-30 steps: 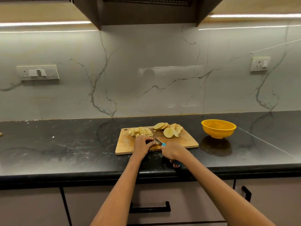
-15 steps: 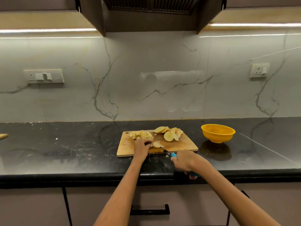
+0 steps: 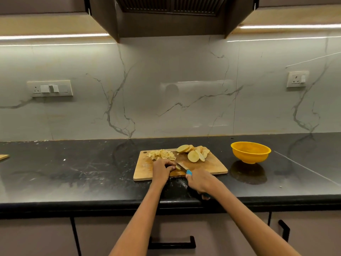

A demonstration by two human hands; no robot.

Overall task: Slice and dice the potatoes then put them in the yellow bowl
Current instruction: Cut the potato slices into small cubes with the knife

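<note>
I saw my left hand (image 3: 162, 168) curled over a potato slice (image 3: 177, 167) on the near part of the board (image 3: 212, 166), its grip bent down onto the slice and pinning it flat. Most of that slice was hidden under the knuckles; only its right edge showed. My right hand (image 3: 200, 182) had its grip wrapped fully round the blue handle of the knife (image 3: 181, 166), out past the board's near edge over the tabletop (image 3: 73, 172). The blade ran up and left from that hand and met the slice just beside my left fingertips (image 3: 172, 168), so the piece lay between the two grips, touching the left one and the blade.

Beyond my left hand, at the board's far left, lay the dice (image 3: 162, 154) in a loose heap, just apart from my knuckles. The uncut slices (image 3: 193, 153) leaned against each other at the far middle of the board, well clear of both grips. The bowl (image 3: 251, 152) stood on the tabletop right of the board, not touching it. I could not tell whether anything lay inside it.
</note>
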